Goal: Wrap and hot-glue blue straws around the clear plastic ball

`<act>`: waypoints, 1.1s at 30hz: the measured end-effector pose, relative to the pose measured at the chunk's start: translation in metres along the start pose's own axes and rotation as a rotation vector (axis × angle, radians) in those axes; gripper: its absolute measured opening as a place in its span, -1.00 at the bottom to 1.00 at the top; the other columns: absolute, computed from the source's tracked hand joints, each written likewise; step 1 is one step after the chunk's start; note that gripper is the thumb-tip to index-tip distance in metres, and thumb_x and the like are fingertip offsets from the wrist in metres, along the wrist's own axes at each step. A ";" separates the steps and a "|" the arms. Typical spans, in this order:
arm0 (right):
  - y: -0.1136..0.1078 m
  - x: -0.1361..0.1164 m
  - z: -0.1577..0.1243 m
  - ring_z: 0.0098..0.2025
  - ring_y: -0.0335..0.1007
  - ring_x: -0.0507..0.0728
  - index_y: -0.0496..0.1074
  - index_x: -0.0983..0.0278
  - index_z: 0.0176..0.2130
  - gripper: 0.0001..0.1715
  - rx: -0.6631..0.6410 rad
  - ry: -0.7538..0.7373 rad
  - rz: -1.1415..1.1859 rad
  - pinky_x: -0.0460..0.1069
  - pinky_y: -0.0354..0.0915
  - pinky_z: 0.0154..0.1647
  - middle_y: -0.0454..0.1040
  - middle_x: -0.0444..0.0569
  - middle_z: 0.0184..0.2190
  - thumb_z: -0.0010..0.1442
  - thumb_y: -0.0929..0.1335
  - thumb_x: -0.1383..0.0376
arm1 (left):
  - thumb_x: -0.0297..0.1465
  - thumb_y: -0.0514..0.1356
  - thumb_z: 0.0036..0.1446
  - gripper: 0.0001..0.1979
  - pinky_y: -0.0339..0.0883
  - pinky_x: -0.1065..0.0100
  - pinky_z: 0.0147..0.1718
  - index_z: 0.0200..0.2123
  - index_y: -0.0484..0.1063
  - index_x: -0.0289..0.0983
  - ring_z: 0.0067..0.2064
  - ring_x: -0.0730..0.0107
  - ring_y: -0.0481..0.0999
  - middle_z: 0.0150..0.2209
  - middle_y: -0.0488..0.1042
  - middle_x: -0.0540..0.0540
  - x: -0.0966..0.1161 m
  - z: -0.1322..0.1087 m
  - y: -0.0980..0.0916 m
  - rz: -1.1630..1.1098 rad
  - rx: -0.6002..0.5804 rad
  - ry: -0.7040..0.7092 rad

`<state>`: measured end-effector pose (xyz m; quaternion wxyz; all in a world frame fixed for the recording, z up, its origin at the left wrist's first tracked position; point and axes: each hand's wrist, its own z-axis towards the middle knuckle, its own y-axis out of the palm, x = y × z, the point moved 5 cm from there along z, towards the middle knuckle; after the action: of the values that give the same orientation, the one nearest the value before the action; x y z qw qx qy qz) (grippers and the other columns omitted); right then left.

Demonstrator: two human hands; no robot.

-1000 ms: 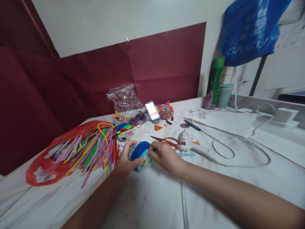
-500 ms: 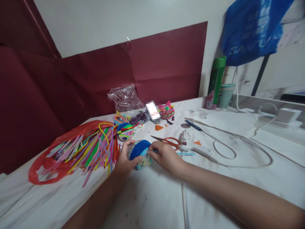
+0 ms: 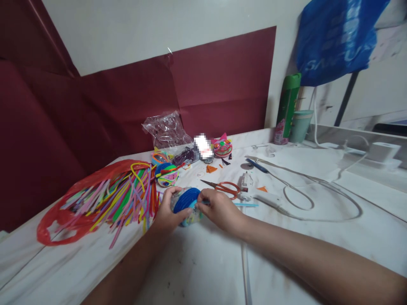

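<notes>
left hand (image 3: pixel 168 214) cupping, gripping blue-wrapped ball (image 3: pixel 187 206) | right hand (image 3: pixel 219 208) pinching light-blue strand (image 3: pixel 244 205) against it (scissors (image 3: pixel 224 187) lying just beyond)

The lower part of the blue-wound ball (image 3: pixel 187 202) is covered by the left hand (image 3: pixel 167 213) at its 8 o'clock side and by the right hand (image 3: pixel 219 208) at its 3 o'clock. What is pinched by the right fingertips cannot be made out. Both forearms are cut off by the bottom and right edges. At 12 o'clock from the ball, an object is masked by a pixelated patch (image 3: pixel 203 147). The blue bag (image 3: pixel 333 38), at 1 o'clock, is cropped by the top edge. The orange scraps (image 3: pixel 210 169) beyond the scissors (image 3: pixel 224 187) are too small to be identified.
</notes>
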<state>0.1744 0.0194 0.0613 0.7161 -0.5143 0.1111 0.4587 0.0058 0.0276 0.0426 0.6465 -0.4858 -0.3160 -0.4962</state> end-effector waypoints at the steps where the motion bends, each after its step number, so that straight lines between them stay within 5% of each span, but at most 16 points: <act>1: 0.000 0.000 0.000 -0.44 0.31 0.04 0.38 0.27 -0.44 -0.91 0.000 -0.003 -0.002 -0.11 0.11 -0.41 0.42 -0.13 -0.50 0.05 0.36 0.44 | -0.34 0.35 -0.25 -0.42 0.30 0.24 -0.15 -0.09 0.25 -0.20 -0.10 0.17 0.42 -0.12 0.39 -0.11 0.000 0.000 0.000 -0.004 0.008 -0.013; 10: -0.001 -0.001 0.000 -0.46 0.31 0.03 0.37 0.28 -0.46 -0.90 -0.014 0.021 0.054 -0.12 0.11 -0.44 0.42 -0.13 -0.52 0.09 0.35 0.42 | -0.36 0.32 -0.23 -0.44 0.29 0.25 -0.13 -0.08 0.28 -0.19 -0.08 0.17 0.42 -0.08 0.39 -0.11 0.005 -0.005 0.000 -0.066 0.085 -0.038; 25: 0.002 0.000 -0.001 -0.48 0.26 0.02 0.35 0.27 -0.48 -0.89 -0.003 0.030 0.025 -0.12 0.08 -0.44 0.38 -0.16 -0.55 0.05 0.36 0.42 | -0.33 0.32 -0.20 -0.39 0.31 0.24 -0.18 -0.03 0.22 -0.22 -0.12 0.17 0.43 -0.12 0.39 -0.13 0.011 -0.004 0.002 0.026 -0.046 -0.055; 33: 0.004 -0.003 -0.004 -0.47 0.27 0.02 0.34 0.28 -0.44 -0.89 0.014 -0.009 0.047 -0.12 0.12 -0.44 0.39 -0.15 -0.51 0.02 0.37 0.45 | -0.36 0.33 -0.25 -0.41 0.28 0.25 -0.14 -0.08 0.25 -0.23 -0.08 0.15 0.40 -0.12 0.37 -0.12 0.014 -0.002 -0.002 0.071 0.033 -0.051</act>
<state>0.1710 0.0150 0.0586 0.7090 -0.5045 0.1232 0.4770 0.0077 0.0207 0.0547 0.6633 -0.4987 -0.3229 -0.4550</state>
